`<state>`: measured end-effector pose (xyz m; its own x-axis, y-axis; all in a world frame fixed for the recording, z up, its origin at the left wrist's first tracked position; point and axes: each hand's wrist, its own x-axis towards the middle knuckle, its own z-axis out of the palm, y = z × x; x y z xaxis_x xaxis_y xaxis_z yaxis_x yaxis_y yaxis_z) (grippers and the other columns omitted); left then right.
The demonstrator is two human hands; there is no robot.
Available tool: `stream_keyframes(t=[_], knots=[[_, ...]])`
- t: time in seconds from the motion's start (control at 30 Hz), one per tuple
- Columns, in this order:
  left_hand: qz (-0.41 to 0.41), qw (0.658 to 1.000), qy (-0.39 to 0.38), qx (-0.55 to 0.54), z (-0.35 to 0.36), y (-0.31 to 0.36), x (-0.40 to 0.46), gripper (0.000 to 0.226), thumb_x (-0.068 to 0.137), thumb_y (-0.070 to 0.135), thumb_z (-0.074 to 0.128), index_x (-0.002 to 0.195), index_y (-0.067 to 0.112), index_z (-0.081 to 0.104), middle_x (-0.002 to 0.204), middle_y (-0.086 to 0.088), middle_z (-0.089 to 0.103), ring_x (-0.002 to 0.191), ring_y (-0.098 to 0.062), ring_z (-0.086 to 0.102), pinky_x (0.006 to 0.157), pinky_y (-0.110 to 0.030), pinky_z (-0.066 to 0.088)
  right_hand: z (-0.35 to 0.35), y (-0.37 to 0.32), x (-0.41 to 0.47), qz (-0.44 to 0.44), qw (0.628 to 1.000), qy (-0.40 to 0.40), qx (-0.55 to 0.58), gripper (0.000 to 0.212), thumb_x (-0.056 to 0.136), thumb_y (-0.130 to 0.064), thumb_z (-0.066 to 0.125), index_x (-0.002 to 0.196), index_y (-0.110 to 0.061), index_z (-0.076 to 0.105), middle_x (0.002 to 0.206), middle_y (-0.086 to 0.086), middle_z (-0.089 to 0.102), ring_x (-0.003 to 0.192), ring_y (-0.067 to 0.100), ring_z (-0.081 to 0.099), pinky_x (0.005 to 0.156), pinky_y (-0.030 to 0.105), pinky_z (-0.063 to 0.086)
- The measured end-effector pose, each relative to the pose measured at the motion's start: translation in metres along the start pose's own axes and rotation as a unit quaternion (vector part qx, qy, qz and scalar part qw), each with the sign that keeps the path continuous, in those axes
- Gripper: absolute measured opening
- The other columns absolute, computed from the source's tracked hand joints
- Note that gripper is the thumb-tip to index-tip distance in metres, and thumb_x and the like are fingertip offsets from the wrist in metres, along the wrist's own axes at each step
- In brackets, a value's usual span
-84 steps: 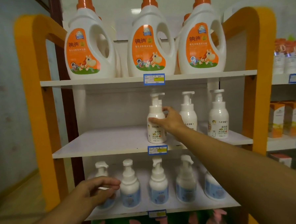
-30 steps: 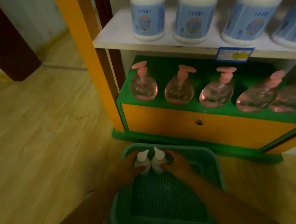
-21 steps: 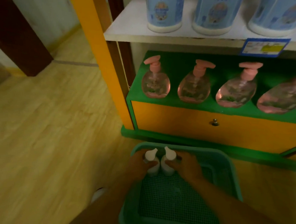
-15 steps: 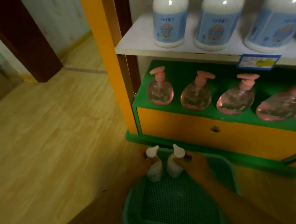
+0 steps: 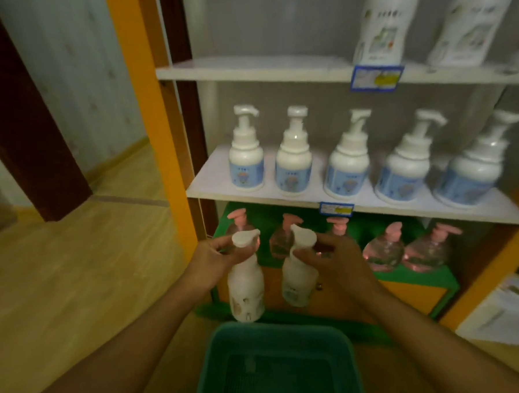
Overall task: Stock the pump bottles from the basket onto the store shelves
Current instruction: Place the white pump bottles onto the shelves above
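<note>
Overall view: a head camera looks down at a store shelving unit with a green basket on the floor in front of it.
Left hand: fingers curl around the neck of the left pump bottle, just under its pump head, so the white body hangs free below the grip.
Right hand: fingers wrap the neck of the right pump bottle in the same way; the body tilts slightly toward the other bottle.
Position of bottles: both are held in the air above the far rim of the basket, close side by side, and in front of the lowest green tier, where pink pump bottles stand.
Reason for grip: judged a one-handed carry by the narrow neck, which lets two bottles travel at once.
Middle shelf: carries a row of blue-label bottles, pump spouts mostly turned to the right.
Upper shelf: bare on its left part, with similar white bottles at its right; likely the destination.
Basket interior: the visible part of its mesh floor shows no further bottles.
</note>
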<state>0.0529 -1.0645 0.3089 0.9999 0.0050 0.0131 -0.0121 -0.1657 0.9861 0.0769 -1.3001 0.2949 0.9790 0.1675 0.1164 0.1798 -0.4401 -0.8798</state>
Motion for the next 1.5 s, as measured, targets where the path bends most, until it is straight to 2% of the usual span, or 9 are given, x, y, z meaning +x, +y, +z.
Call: stream_keyframes(t=[0.1, 0.2, 0.33, 0.67, 1.0, 1.2, 1.3, 1.4, 1.5], knots=[[0.015, 1.0, 0.002, 0.0, 0.001, 0.039, -0.003, 0.026, 0.081, 0.021, 0.066, 0.106, 0.027, 0.067, 0.109, 0.008, 0.068, 0.099, -0.011, 0.064, 0.077, -0.026, 0.053, -0.023, -0.029, 0.003, -0.028, 0.999, 0.02, -0.016, 0.017, 0.079, -0.03, 0.073, 0.09, -0.04, 0.063, 0.086, -0.019, 0.066, 0.081, -0.005, 0.063, 0.068, 0.013, 0.051], [0.054, 0.998, 0.01, -0.012, -0.002, 0.078, -0.003, 0.02, 0.081, 0.016, 0.065, 0.094, 0.03, 0.07, 0.093, 0.011, 0.074, 0.087, -0.008, 0.069, 0.071, -0.024, 0.056, -0.045, -0.064, 0.0, -0.067, 0.997, 0.015, -0.022, 0.018, 0.079, -0.027, 0.073, 0.089, -0.04, 0.064, 0.077, -0.023, 0.067, 0.077, -0.015, 0.061, 0.061, 0.005, 0.047], [0.124, 0.992, 0.001, -0.017, -0.008, 0.135, -0.009, 0.022, 0.082, 0.01, 0.063, 0.09, 0.029, 0.069, 0.074, 0.021, 0.074, 0.074, 0.003, 0.069, 0.053, -0.011, 0.052, -0.087, -0.133, 0.009, -0.143, 0.988, 0.06, -0.019, 0.019, 0.078, -0.034, 0.073, 0.097, -0.029, 0.073, 0.09, -0.009, 0.074, 0.087, 0.004, 0.068, 0.074, 0.024, 0.056], [0.152, 0.988, 0.016, 0.009, -0.022, 0.187, -0.017, 0.02, 0.079, 0.02, 0.067, 0.083, 0.04, 0.068, 0.08, 0.027, 0.072, 0.08, 0.005, 0.068, 0.063, -0.015, 0.049, -0.15, -0.296, 0.077, -0.215, 0.967, 0.126, -0.05, 0.043, 0.074, -0.04, 0.075, 0.11, -0.018, 0.07, 0.1, -0.003, 0.073, 0.092, 0.013, 0.068, 0.086, 0.041, 0.057], [0.158, 0.987, 0.023, 0.01, -0.029, 0.172, -0.024, 0.033, 0.079, 0.003, 0.066, 0.077, 0.035, 0.065, 0.062, 0.03, 0.069, 0.064, 0.013, 0.064, 0.052, -0.008, 0.048, -0.143, -0.326, 0.138, -0.152, 0.969, 0.19, -0.034, 0.036, 0.082, -0.026, 0.07, 0.113, -0.009, 0.066, 0.112, 0.007, 0.068, 0.1, 0.02, 0.063, 0.09, 0.036, 0.051], [0.119, 0.993, 0.017, -0.016, -0.036, 0.159, -0.026, 0.03, 0.074, 0.006, 0.072, 0.078, 0.036, 0.068, 0.068, 0.029, 0.07, 0.082, 0.003, 0.063, 0.07, -0.018, 0.047, -0.142, -0.322, 0.161, -0.112, 0.972, 0.206, -0.034, 0.031, 0.083, -0.025, 0.068, 0.108, -0.007, 0.066, 0.108, 0.01, 0.067, 0.098, 0.024, 0.063, 0.085, 0.035, 0.05], [0.116, 0.993, 0.015, -0.021, -0.035, 0.154, -0.027, 0.027, 0.07, 0.011, 0.074, 0.069, 0.038, 0.07, 0.067, 0.028, 0.071, 0.074, 0.007, 0.067, 0.074, -0.02, 0.05, -0.141, -0.319, 0.169, -0.107, 0.973, 0.202, -0.027, 0.031, 0.084, -0.025, 0.066, 0.109, -0.007, 0.065, 0.108, 0.011, 0.067, 0.098, 0.026, 0.063, 0.089, 0.04, 0.051], [0.115, 0.993, 0.016, -0.035, -0.03, 0.152, -0.026, 0.018, 0.055, 0.023, 0.077, 0.058, 0.039, 0.07, 0.063, 0.028, 0.069, 0.067, 0.012, 0.065, 0.065, -0.012, 0.052, -0.142, -0.317, 0.174, -0.103, 0.973, 0.206, -0.017, 0.032, 0.086, -0.026, 0.063, 0.111, -0.006, 0.063, 0.109, 0.013, 0.067, 0.1, 0.028, 0.063, 0.094, 0.046, 0.05], [0.113, 0.993, 0.03, -0.024, -0.023, 0.147, -0.022, 0.027, 0.065, 0.011, 0.076, 0.067, 0.035, 0.065, 0.055, 0.032, 0.065, 0.063, 0.015, 0.062, 0.055, -0.006, 0.048, -0.142, -0.308, 0.174, -0.094, 0.976, 0.197, -0.028, 0.034, 0.087, -0.026, 0.063, 0.116, -0.007, 0.062, 0.113, 0.013, 0.066, 0.102, 0.029, 0.063, 0.095, 0.046, 0.049]])
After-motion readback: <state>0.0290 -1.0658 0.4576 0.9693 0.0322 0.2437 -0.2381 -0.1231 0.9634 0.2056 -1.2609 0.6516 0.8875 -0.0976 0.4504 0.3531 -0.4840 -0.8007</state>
